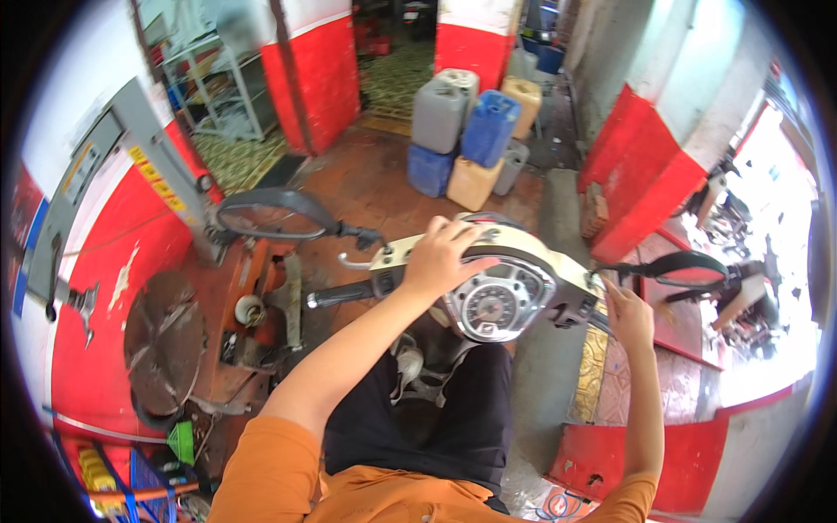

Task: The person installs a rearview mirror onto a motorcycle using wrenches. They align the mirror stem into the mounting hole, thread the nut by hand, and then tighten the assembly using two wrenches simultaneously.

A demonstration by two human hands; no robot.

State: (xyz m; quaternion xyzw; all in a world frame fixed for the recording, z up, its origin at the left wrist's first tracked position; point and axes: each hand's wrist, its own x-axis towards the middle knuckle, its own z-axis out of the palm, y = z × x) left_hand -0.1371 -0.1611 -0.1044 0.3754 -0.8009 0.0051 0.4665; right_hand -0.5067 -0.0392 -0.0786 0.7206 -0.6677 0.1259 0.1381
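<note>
A motor scooter's cream handlebar cover (533, 245) spans the middle, with a chrome-rimmed speedometer (492, 304) facing up at me. My left hand (444, 255) lies on top of the cover, fingers spread over its front edge and thumb pointing towards the gauge. At the right end, my right hand (629, 314) has its fingers at the base of the right mirror stem; whether they grip something there is hidden. The left rubber handgrip (343, 294) stands free of my hands. Black mirrors stick out on both sides, the left mirror (278, 214) and the right mirror (686, 269).
Stacked plastic jerrycans (438, 118) stand ahead on the tiled floor. At the left are a grey metal machine column (153, 163), a round metal plate (163, 340) and an orange metal frame (242, 281). A red-and-white pillar (634, 157) and parked motorcycles (752, 301) are at the right.
</note>
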